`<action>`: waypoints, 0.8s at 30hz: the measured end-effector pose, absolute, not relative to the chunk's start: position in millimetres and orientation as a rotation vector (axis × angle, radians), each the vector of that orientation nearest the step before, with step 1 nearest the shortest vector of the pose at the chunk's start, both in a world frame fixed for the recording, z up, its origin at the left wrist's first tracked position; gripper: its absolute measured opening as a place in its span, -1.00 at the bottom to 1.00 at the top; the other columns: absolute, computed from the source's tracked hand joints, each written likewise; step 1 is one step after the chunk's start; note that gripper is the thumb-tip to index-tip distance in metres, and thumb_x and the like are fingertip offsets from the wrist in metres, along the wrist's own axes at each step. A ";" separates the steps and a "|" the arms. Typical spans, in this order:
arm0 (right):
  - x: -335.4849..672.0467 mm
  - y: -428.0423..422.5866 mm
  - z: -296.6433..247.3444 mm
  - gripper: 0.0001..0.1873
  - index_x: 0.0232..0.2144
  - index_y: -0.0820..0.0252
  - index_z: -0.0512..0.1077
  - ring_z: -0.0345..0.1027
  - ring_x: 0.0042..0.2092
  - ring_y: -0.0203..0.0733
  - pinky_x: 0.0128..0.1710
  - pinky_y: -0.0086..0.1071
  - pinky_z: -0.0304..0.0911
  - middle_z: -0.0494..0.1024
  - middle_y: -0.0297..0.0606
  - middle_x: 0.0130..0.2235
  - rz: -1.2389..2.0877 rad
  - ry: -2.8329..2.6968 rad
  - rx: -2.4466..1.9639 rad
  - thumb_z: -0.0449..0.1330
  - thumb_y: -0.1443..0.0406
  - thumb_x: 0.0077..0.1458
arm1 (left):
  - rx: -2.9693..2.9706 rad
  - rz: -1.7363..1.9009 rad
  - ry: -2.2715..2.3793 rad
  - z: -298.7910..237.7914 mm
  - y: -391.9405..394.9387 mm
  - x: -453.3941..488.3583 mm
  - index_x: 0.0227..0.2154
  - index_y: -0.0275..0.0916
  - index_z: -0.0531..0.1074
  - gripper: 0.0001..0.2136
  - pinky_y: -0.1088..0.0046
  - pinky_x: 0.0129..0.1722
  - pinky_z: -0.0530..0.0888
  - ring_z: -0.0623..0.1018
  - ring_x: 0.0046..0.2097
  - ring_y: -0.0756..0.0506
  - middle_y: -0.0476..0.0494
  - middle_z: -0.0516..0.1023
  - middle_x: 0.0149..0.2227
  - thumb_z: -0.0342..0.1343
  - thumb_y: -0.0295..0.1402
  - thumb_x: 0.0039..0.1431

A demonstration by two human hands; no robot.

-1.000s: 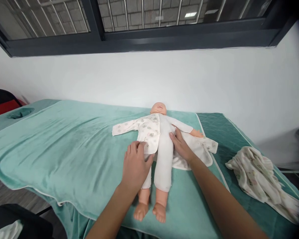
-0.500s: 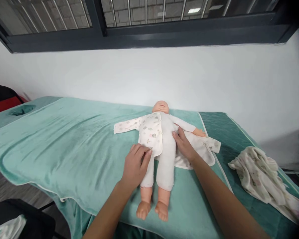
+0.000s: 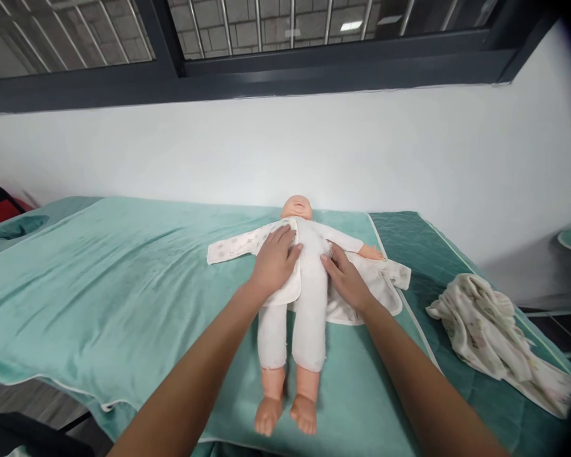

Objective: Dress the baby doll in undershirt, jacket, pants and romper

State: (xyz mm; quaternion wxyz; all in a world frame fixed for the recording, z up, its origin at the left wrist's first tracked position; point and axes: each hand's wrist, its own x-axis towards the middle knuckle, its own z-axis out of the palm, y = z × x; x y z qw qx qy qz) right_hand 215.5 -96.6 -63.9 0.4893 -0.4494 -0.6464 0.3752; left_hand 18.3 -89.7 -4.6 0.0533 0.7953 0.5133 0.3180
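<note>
A baby doll [image 3: 309,304] lies on its back, feet towards me, in a white padded suit. One arm is in the sleeve of a printed baby shirt [image 3: 233,246], whose front panel covers the left side of its chest. My left hand [image 3: 276,257] rests flat on that panel, fingers stretched out. My right hand [image 3: 345,276] is at the doll's other side, thumb and fingers against its waist. The shirt's other half [image 3: 385,289] lies spread out beyond that hand, partly under the doll. The doll's arm there is outside the printed sleeve.
A light green blanket [image 3: 124,273] covers the bed, with a darker green quilted sheet [image 3: 404,235] at the right. A crumpled printed cloth [image 3: 485,330] lies there. Behind stand a white wall [image 3: 247,152] and a barred window. A black chair [image 3: 28,438] is at lower left.
My left hand has moved up from the shirt's lower hem to the chest and flattened out. My right hand stays at the doll's side. The view has shifted slightly.
</note>
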 end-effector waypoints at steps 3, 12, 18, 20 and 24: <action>213.8 -96.9 -62.9 -0.32 0.33 -0.01 0.11 0.29 0.22 -0.05 0.25 -0.14 0.19 0.32 -0.21 0.30 0.990 -1.534 -1.079 0.09 -0.04 0.26 | 2.537 0.711 1.517 10.4 -67.3 38.3 0.20 -0.30 0.29 -0.55 0.12 0.37 0.13 0.20 0.39 -0.20 -0.29 0.26 0.34 -0.15 -0.16 0.40; 214.6 -99.1 -60.7 -0.37 0.22 0.16 0.26 0.30 0.20 0.05 0.22 -0.03 0.23 0.45 -0.08 0.17 1.033 -1.594 -1.092 0.15 0.01 0.21 | 2.847 0.190 1.251 35.4 -34.1 138.1 0.02 -0.29 0.40 -0.71 0.18 0.10 0.38 0.43 0.15 -0.23 -0.26 0.49 0.11 -0.05 -0.33 0.32; 224.7 -93.5 -74.0 -0.38 0.29 0.08 0.23 0.07 0.37 0.06 0.40 0.01 -0.13 0.36 -0.12 0.27 0.879 -1.778 -1.031 0.04 0.02 0.25 | 2.906 -0.216 1.199 9.6 -26.2 200.9 0.04 -0.25 0.37 -0.69 0.10 0.07 0.34 0.41 0.14 -0.25 -0.29 0.48 0.10 0.00 -0.47 0.23; 226.0 -93.7 -75.3 -0.37 0.30 0.08 0.21 0.00 0.40 0.05 0.42 0.00 -0.19 0.30 -0.12 0.31 0.893 -1.819 -1.014 0.05 0.03 0.25 | 2.894 -0.244 1.233 4.4 -23.0 205.8 -0.01 -0.27 0.40 -0.71 0.10 0.06 0.33 0.43 0.12 -0.25 -0.32 0.50 0.07 0.01 -0.50 0.22; 228.7 -100.4 -62.7 -0.36 0.29 0.05 0.22 0.06 0.37 0.05 0.38 0.00 -0.04 0.31 -0.16 0.31 0.995 -1.806 -0.973 0.15 0.06 0.21 | 2.920 -0.216 1.241 9.8 -13.1 197.2 -0.03 -0.29 0.41 -0.73 0.15 0.00 0.36 0.46 0.09 -0.25 -0.33 0.50 0.04 0.02 -0.52 0.21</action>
